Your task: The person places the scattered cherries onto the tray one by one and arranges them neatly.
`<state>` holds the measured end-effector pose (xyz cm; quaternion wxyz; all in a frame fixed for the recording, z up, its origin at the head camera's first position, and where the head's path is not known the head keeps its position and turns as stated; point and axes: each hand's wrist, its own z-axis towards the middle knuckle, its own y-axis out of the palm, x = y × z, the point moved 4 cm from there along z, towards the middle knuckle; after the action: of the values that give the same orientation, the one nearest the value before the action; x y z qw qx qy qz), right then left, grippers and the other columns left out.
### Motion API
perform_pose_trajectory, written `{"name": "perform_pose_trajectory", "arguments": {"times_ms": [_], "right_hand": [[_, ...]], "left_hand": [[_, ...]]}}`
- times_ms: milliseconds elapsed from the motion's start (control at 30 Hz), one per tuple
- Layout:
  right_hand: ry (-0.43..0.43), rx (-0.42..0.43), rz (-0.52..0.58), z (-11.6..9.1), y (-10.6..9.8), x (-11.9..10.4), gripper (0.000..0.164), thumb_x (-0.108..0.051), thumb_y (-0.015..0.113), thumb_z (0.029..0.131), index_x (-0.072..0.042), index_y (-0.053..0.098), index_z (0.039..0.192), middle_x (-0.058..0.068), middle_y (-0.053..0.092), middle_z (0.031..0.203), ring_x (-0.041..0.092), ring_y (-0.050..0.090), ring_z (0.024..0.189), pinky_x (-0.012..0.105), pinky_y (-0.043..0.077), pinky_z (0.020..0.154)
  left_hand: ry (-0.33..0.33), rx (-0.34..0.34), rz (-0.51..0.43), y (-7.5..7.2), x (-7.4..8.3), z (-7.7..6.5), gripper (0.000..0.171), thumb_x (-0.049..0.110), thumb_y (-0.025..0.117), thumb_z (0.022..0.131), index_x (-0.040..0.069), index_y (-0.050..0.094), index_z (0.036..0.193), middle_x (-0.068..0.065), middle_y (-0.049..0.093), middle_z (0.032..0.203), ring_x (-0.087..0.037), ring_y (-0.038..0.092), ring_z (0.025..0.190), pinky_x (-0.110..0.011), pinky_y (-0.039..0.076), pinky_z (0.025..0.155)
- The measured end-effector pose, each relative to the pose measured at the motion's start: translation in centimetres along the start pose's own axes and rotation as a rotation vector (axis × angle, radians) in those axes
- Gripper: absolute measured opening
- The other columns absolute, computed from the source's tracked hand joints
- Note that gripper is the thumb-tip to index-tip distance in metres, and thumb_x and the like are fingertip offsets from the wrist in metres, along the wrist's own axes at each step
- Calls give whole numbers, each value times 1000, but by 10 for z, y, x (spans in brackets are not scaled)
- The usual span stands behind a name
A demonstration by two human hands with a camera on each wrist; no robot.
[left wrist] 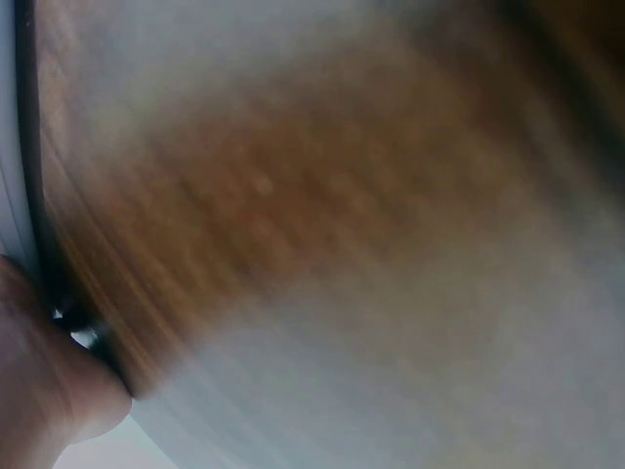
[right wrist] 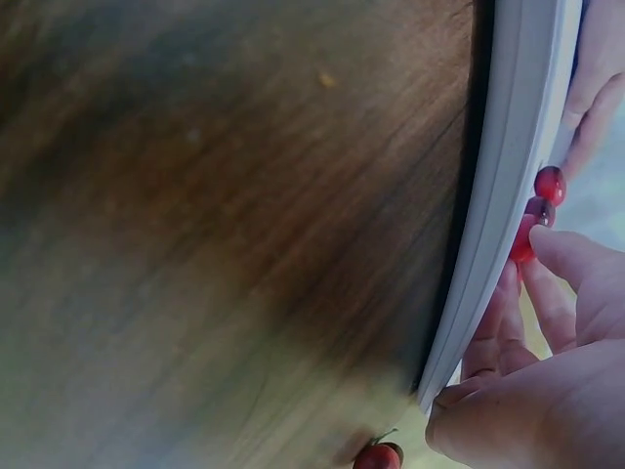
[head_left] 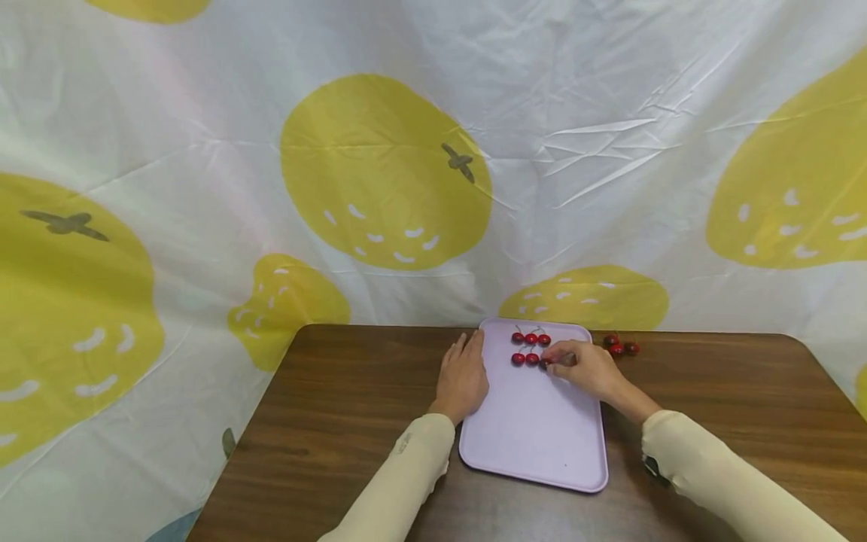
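A pale lilac tray [head_left: 528, 444] lies on the table. Near its far end sit red cherries with thin stems: a back row of three [head_left: 531, 339], and a front row with two cherries [head_left: 524, 360] beside the one in my right hand. My right hand [head_left: 589, 369] pinches that cherry [head_left: 545, 364] between thumb and fingers at the front row's right end; the right wrist view shows the pinched cherry [right wrist: 524, 239] too. My left hand [head_left: 463, 382] rests along the tray's left edge, fingers extended. Only part of the left hand [left wrist: 59, 391] shows in its blurred wrist view.
Several loose cherries [head_left: 616, 350] lie on the brown wooden table [head_left: 731, 384], just right of the tray's far corner. A white cloth with yellow fruit prints [head_left: 386, 173] hangs behind the table's far edge.
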<state>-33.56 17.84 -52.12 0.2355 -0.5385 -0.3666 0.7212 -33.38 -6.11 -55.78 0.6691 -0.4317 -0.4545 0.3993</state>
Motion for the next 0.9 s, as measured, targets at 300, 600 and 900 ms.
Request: {"name": "perform_pose_trajectory", "arguments": {"times_ms": [300,600,900], "right_hand": [[-7,5,5,1,0,1,20,-16,78,94,-14,81,113,4,81,98,11,65,80,30,46,70],[1,18,7,0,1,1,21,-18,78,94,-14,80,115,4,81,100,14,69,84,31,48,72],[17,70,102,-24,-24,2,30,-15,78,96,-7,74,124,16,76,114,18,62,83,23,50,65]], "left_hand": [[12,-3,14,-7,3,-2,52,16,41,112,8,38,164,-5,46,168,-31,39,158,-48,34,131],[7,-13,34,-7,3,-3,53,19,41,113,9,37,164,-4,46,168,-29,39,158,-46,33,131],[-2,-27,3,-5,2,-1,53,19,39,114,10,35,165,-3,43,170,-29,36,160,-46,30,133]]}}
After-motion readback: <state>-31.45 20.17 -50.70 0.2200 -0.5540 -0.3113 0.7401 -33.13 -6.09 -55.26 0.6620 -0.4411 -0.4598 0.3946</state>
